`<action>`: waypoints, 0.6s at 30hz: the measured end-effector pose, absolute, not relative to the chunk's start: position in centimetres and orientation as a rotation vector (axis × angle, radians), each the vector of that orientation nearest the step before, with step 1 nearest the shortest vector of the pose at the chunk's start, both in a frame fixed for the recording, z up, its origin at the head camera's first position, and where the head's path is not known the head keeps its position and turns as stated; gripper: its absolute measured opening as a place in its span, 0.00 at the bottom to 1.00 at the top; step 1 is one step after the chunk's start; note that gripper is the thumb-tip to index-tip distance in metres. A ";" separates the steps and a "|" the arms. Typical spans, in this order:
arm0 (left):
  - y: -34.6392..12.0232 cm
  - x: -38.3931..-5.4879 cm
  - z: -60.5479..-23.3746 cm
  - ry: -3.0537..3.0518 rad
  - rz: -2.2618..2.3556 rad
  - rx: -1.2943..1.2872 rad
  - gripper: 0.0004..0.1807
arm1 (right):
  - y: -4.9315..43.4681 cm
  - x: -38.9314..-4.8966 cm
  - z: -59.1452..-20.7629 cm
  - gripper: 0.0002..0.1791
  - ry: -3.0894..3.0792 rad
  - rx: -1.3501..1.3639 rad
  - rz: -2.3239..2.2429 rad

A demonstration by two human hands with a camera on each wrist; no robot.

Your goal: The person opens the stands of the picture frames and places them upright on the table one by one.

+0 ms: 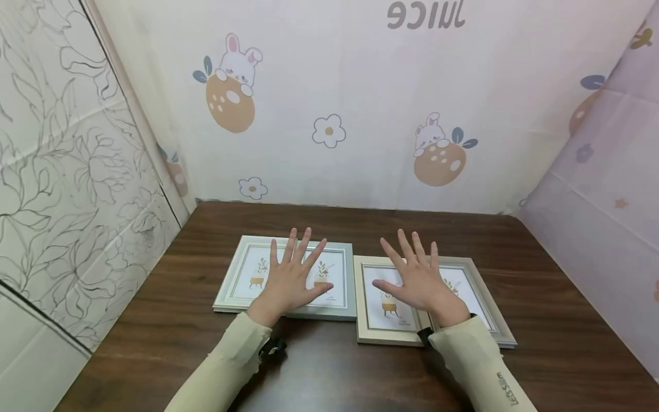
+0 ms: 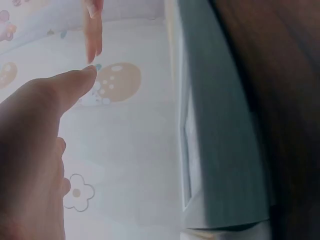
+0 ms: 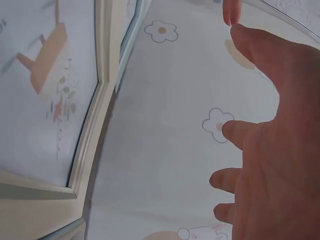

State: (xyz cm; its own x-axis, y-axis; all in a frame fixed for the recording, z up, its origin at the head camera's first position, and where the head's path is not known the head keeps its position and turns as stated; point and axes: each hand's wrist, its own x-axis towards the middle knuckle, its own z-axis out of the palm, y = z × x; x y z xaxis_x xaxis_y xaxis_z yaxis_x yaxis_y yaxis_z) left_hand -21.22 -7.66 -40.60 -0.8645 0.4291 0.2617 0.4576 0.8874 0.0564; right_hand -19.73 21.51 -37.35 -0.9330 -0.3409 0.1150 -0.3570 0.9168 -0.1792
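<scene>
My left hand (image 1: pixel 290 283) is held with its fingers spread above two picture frames on the left, a white one (image 1: pixel 233 274) and a blue-grey one (image 1: pixel 350 280). Over a cream frame (image 1: pixel 362 303) and a beige frame (image 1: pixel 489 292) on the right, my right hand (image 1: pixel 422 283) is spread the same way. Both hands hold nothing. In the left wrist view the blue-grey frame's side (image 2: pixel 215 125) stands beside the left thumb (image 2: pixel 75 85). The right wrist view has the cream frame's border (image 3: pixel 90 130) apart from the right hand (image 3: pixel 285 140). The hands cover parts of the pictures.
The frames lie flat on a dark brown wooden table (image 1: pixel 319 372), the right pair slightly nearer me. A pale curtain (image 1: pixel 360 171) with rabbit and flower prints hangs behind the table. At the left stands a white panel (image 1: pixel 77 154) with flower line drawings.
</scene>
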 end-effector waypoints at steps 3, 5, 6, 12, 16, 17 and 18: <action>-7.8 -21.5 -40.2 -2.816 -0.157 -0.653 0.51 | 21.7 -20.2 -37.1 0.50 -2.966 0.551 0.317; -7.9 -21.6 -40.1 -2.828 -0.136 -0.655 0.51 | 21.8 -20.3 -37.1 0.50 -2.958 0.564 0.317; -8.0 -21.6 -40.0 -2.832 -0.122 -0.656 0.51 | 21.8 -20.4 -37.1 0.50 -2.951 0.575 0.307; -8.7 -22.5 -39.3 -2.790 -0.142 -0.636 0.50 | 21.8 -21.3 -36.7 0.48 -2.887 0.638 0.248; -9.6 -23.2 -38.7 -2.772 -0.168 -0.607 0.51 | 21.6 -21.9 -36.2 0.47 -2.861 0.700 0.223; -9.8 -23.3 -38.5 -2.766 -0.177 -0.605 0.51 | 21.5 -22.1 -36.1 0.47 -2.854 0.718 0.215; -10.1 -23.5 -38.4 -2.763 -0.176 -0.602 0.51 | 21.4 -22.2 -36.0 0.46 -2.848 0.734 0.209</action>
